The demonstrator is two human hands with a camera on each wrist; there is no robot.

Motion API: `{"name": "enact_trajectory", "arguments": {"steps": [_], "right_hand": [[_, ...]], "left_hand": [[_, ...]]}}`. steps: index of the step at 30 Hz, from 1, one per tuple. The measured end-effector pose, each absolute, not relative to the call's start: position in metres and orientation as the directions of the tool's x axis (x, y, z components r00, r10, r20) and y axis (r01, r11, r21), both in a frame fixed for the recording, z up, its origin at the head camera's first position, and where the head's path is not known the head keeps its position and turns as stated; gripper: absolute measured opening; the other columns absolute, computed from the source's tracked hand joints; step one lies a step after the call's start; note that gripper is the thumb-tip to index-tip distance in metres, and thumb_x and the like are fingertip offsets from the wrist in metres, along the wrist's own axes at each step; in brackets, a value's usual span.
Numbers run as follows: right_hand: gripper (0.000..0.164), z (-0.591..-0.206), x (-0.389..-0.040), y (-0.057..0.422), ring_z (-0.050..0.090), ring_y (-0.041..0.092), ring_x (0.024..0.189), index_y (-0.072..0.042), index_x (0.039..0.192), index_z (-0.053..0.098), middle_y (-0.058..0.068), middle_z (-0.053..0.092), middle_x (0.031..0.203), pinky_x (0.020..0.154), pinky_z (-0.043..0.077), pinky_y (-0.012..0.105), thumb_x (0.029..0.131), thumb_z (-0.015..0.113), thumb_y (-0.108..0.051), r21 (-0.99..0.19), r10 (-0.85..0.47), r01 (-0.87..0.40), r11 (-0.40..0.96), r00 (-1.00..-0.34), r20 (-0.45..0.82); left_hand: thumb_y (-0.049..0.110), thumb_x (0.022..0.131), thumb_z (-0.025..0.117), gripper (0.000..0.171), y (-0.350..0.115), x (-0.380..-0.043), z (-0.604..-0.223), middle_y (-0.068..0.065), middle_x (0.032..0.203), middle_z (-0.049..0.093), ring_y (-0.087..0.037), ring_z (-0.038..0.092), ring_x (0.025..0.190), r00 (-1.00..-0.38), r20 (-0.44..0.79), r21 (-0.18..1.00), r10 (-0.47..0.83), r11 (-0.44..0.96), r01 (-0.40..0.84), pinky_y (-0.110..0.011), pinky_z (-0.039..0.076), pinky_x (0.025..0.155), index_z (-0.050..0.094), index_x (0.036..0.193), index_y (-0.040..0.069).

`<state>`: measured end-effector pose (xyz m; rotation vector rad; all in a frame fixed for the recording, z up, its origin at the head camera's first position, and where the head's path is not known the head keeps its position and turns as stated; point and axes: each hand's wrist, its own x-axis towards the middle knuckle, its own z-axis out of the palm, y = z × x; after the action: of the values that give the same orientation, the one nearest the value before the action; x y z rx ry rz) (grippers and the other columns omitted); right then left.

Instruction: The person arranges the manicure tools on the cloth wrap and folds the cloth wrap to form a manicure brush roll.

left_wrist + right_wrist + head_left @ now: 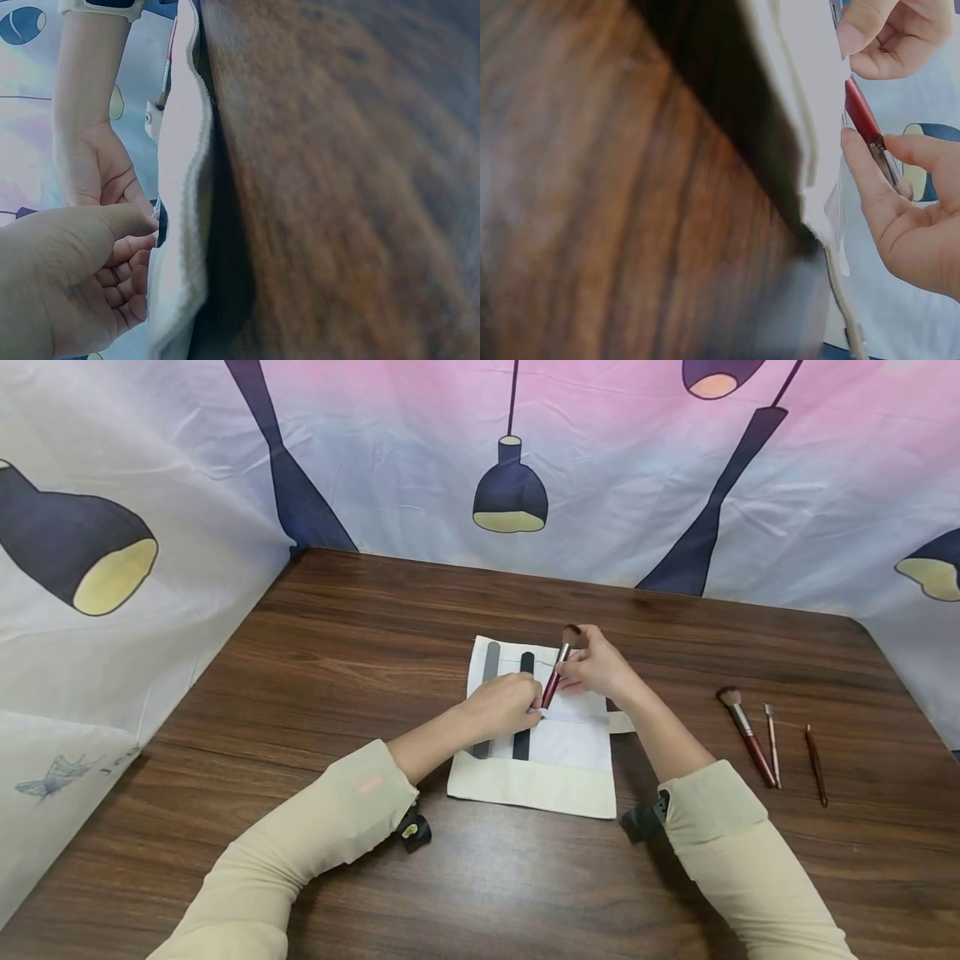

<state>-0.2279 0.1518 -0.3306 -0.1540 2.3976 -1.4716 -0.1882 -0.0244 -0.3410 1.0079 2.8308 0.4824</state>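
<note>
A cream cloth brush roll (532,789) lies unfolded on the table, holding a grey nail file (491,660) and a black nail file (521,745) in its slots. My right hand (596,664) pinches a makeup brush (552,687) with a dark red handle and silver collar. The brush slants over the roll, bristles away from me, handle end at the pocket's edge. Right beside that end, my left hand (504,706) pinches the pocket edge between thumb and curled fingers. In the right wrist view the red handle (862,112) points toward the left hand's fingertips (853,37).
To the right on the wooden table (862,710) lie another makeup brush (745,731), a thin light-coloured tool (773,747) and a slim dark red tool (816,764). The roll's strap (621,722) sticks out at its right side. A patterned cloth backdrop (420,468) stands behind.
</note>
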Motion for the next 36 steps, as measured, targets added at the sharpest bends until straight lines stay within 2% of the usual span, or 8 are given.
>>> {"name": "enact_trajectory", "arguments": {"steps": [6, 15, 26, 32, 36], "right_hand": [[0.062, -0.3309, -0.2285, 0.1475, 0.064, 0.02, 0.074, -0.001, 0.138, 0.022, 0.02, 0.058, 0.094, 0.069, 0.053, 0.033, 0.087, 0.058, 0.0, -0.854, -0.295, 0.082, 0.513, -0.918, -0.266], [0.07, -0.3319, -0.2279, 0.145, 0.06, 0.017, 0.073, -0.003, 0.142, 0.019, 0.016, 0.06, 0.092, 0.069, 0.052, 0.032, 0.086, 0.061, -0.005, -0.802, -0.317, 0.094, 0.589, -0.886, -0.337], [0.061, -0.3338, -0.2278, 0.1492, 0.053, 0.014, 0.066, 0.006, 0.133, 0.028, 0.007, 0.056, 0.076, 0.065, 0.049, 0.027, 0.082, 0.062, -0.004, -0.785, -0.376, 0.049, 0.617, -0.858, -0.349], [0.039, -0.3333, -0.2263, 0.1488, 0.049, 0.014, 0.064, 0.007, 0.114, 0.042, 0.005, 0.053, 0.072, 0.062, 0.045, 0.025, 0.082, 0.061, -0.003, -0.775, -0.401, 0.012, 0.632, -0.85, -0.34], [0.029, -0.3332, -0.2256, 0.1487, 0.047, 0.014, 0.062, 0.005, 0.103, 0.046, 0.004, 0.049, 0.07, 0.059, 0.042, 0.025, 0.081, 0.062, -0.003, -0.771, -0.41, -0.005, 0.637, -0.85, -0.333]], "left_hand": [[0.015, 0.085, 0.064, 0.009, -0.0249, -0.1887, -0.3418, 0.0, 0.079, 0.054, -0.012, 0.049, 0.07, -0.774, 0.009, 0.336, 0.634, 0.727, 0.599, -0.023, 0.039, 0.058, 0.064, 0.081, 0.007], [0.013, 0.085, 0.063, 0.009, -0.025, -0.1889, -0.3432, 0.001, 0.076, 0.052, -0.011, 0.048, 0.067, -0.773, 0.008, 0.351, 0.634, 0.722, 0.596, -0.022, 0.038, 0.056, 0.061, 0.076, 0.009], [0.009, 0.084, 0.061, 0.02, -0.0257, -0.1896, -0.3427, 0.0, 0.07, 0.047, -0.01, 0.042, 0.061, -0.761, 0.006, 0.368, 0.648, 0.707, 0.605, -0.021, 0.031, 0.05, 0.053, 0.066, 0.011], [0.008, 0.084, 0.061, 0.017, -0.0251, -0.1897, -0.3441, 0.0, 0.071, 0.049, -0.01, 0.044, 0.062, -0.76, 0.022, 0.365, 0.649, 0.703, 0.611, -0.021, 0.033, 0.053, 0.057, 0.068, 0.01], [0.008, 0.084, 0.061, 0.014, -0.0246, -0.1898, -0.3448, 0.0, 0.072, 0.051, -0.01, 0.046, 0.064, -0.759, 0.026, 0.372, 0.65, 0.699, 0.611, -0.021, 0.036, 0.055, 0.059, 0.071, 0.009]]}}
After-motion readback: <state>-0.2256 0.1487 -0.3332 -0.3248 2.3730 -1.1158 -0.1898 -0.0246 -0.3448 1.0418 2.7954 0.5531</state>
